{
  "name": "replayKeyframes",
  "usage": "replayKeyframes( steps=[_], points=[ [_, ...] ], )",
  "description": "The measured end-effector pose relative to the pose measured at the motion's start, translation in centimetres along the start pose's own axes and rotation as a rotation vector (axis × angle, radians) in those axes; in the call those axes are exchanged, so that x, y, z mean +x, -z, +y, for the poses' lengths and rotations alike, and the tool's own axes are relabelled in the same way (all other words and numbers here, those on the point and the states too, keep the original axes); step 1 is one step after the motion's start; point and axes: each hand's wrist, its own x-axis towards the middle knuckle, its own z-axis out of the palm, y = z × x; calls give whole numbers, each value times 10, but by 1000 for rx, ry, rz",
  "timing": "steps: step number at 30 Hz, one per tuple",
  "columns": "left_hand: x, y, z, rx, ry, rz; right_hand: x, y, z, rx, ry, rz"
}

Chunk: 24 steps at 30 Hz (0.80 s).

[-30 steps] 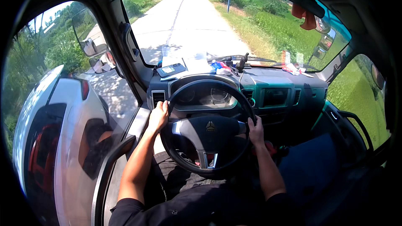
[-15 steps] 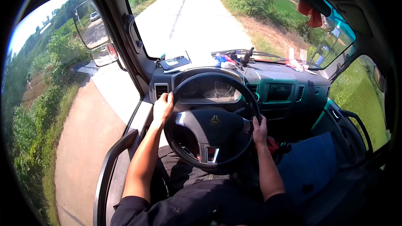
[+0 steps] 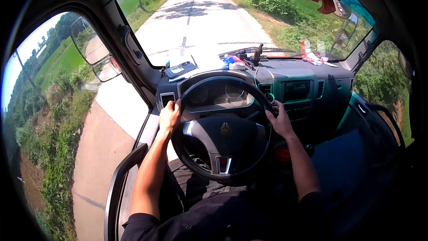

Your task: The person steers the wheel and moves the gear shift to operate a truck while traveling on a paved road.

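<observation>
A black steering wheel point(image 3: 222, 136) with a dark hub and silver trim fills the middle of the view. On the left side of its rim, my left hand point(image 3: 169, 118) is closed, thumb upward along the rim. My right hand point(image 3: 281, 120) grips the upper right of the rim, its thumb on the near face and its fingers partly hidden behind. Beyond the wheel sits the instrument panel point(image 3: 217, 94), shaded and partly covered by the rim.
Papers and a dark box-like item point(image 3: 180, 68) lie on the dashboard, beside a blue, red and white packet point(image 3: 234, 62) and a black phone mount point(image 3: 258, 54). A door handle bar point(image 3: 117, 187) stands at left. Outside, a pale road point(image 3: 196, 22) runs between greenery.
My right hand has shifted higher on the wheel rim. The left hand keeps its place. Outside, the road and roadside plants have moved past, and tree shadows lie closer.
</observation>
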Motion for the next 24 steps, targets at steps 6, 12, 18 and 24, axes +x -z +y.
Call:
replayKeyframes(
  steps=[6, 12, 18, 24],
  points=[
    [19, 2, 14, 150, -108, -27, 38, -9, -31, -146, 58, -55],
    [20, -4, 26, 146, -225, 36, 27, -22, -58, -479, 111, -5],
    [30, -6, 39, 210, -297, 11, 12, -24, -49, -495, 121, 79],
    [39, -13, 40, 258, -374, 19, -2, -26, -50, -514, 49, 85]
  ],
)
